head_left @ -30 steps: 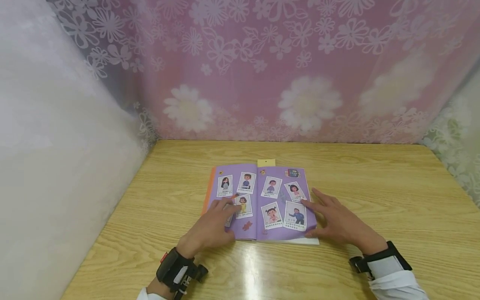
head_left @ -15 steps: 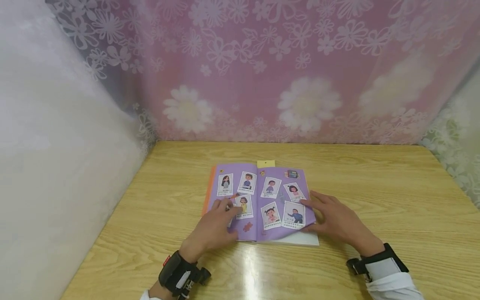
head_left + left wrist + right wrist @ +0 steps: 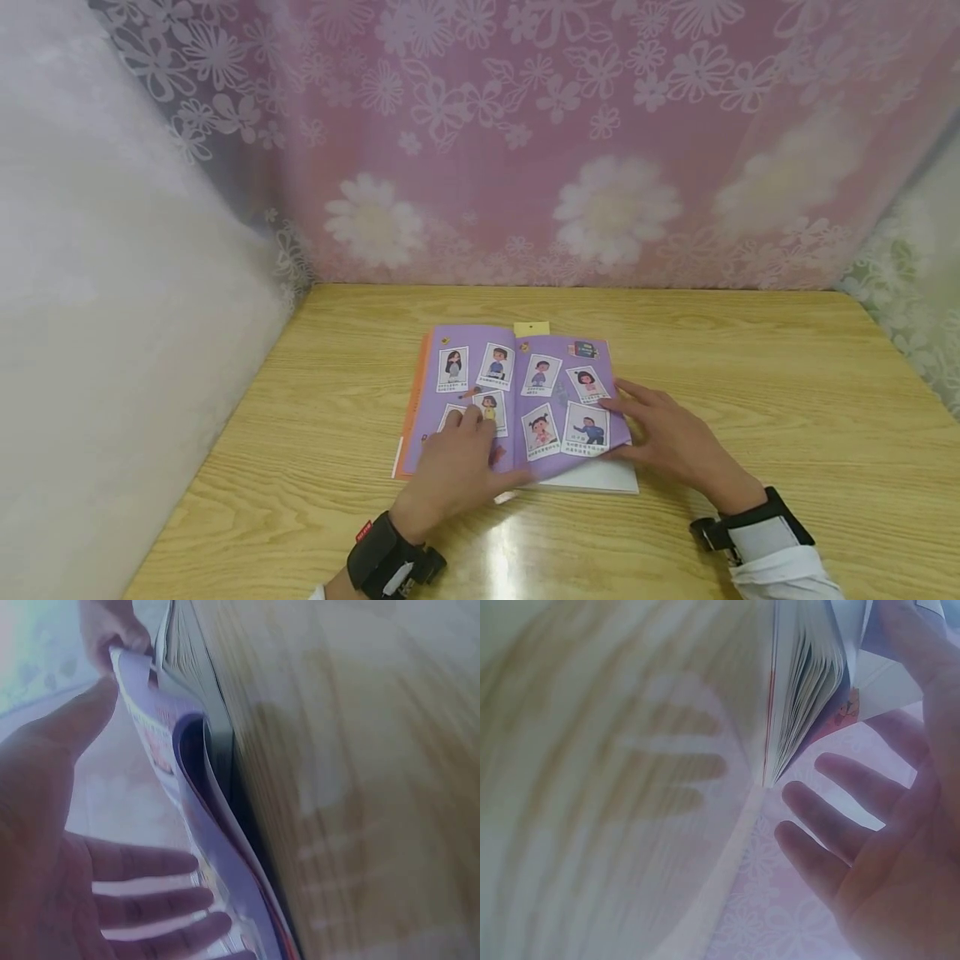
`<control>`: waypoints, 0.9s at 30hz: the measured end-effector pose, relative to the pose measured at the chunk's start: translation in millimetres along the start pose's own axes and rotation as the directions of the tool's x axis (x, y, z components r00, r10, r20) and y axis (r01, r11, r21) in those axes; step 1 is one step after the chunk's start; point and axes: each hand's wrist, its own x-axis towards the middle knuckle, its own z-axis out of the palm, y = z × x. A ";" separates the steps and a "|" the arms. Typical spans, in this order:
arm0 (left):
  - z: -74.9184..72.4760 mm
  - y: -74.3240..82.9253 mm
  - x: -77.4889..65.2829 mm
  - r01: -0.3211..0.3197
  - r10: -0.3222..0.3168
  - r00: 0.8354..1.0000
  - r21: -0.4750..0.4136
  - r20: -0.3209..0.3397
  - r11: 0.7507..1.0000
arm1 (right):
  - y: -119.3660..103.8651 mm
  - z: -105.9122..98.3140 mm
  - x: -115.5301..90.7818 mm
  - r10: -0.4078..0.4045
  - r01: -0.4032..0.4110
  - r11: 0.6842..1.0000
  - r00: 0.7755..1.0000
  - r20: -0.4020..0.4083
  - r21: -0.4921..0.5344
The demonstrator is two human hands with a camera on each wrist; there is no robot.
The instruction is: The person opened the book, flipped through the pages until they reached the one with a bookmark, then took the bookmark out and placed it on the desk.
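Note:
A picture book (image 3: 504, 335) lies open on the table, its purple pages showing cartoon people in white frames. My right hand (image 3: 671, 433) pinches the outer edge of the right page (image 3: 557, 398) between thumb and forefinger. That page's lower corner is lifted, baring a white page (image 3: 600, 476) beneath. My left hand (image 3: 453, 467) is over the lower left page, its thumb reaching to the spine's bottom end. In the left wrist view, the fingers (image 3: 150, 904) are spread and fairly straight along the page, which curls up near the spine. The right wrist view shows the book's fanned leaves (image 3: 810, 682) beside the other fingers.
The book rests on a wood-grain table (image 3: 360, 333). A yellow tab (image 3: 532, 328) sticks out beyond its top edge. Behind the table hangs a pink floral curtain (image 3: 480, 200), with a pale sheet (image 3: 150, 333) on the left.
My left hand has slid right across the left page towards the spine, uncovering its lower left corner. The right page's lower corner has risen, showing more white page below.

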 end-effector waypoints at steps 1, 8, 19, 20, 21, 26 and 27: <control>0.6 2.3 0.3 0.012 -0.012 1.000 0.008 0.004 1.000 | 0.0 0.1 0.1 -0.005 0.005 1.000 1.000 -0.008 0.002; 3.4 11.9 1.0 0.043 -0.043 0.999 0.043 -0.003 0.998 | -2.9 -0.3 0.7 -0.005 0.005 1.000 1.000 -0.030 0.005; 9.0 10.9 1.2 0.026 -0.019 0.998 0.108 -0.064 0.994 | -5.8 -2.0 0.1 -0.001 0.002 1.000 1.000 -0.032 0.009; 9.2 10.3 1.1 0.022 -0.016 0.998 0.106 -0.065 0.994 | -5.9 -2.2 0.1 0.000 0.000 1.000 1.000 -0.030 0.015; 9.4 9.5 1.0 0.020 -0.014 0.998 0.100 -0.063 0.995 | -5.8 -2.3 0.0 0.002 -0.001 1.000 1.000 -0.028 0.023; 9.5 4.1 -0.2 0.001 0.002 0.998 0.053 -0.056 0.999 | -4.6 -1.8 -0.2 0.025 -0.022 0.996 0.999 -0.024 0.088; 9.5 2.8 -0.8 -0.006 0.009 0.998 0.046 -0.060 0.999 | -4.3 -1.3 -0.3 0.027 -0.024 0.994 0.999 -0.029 0.104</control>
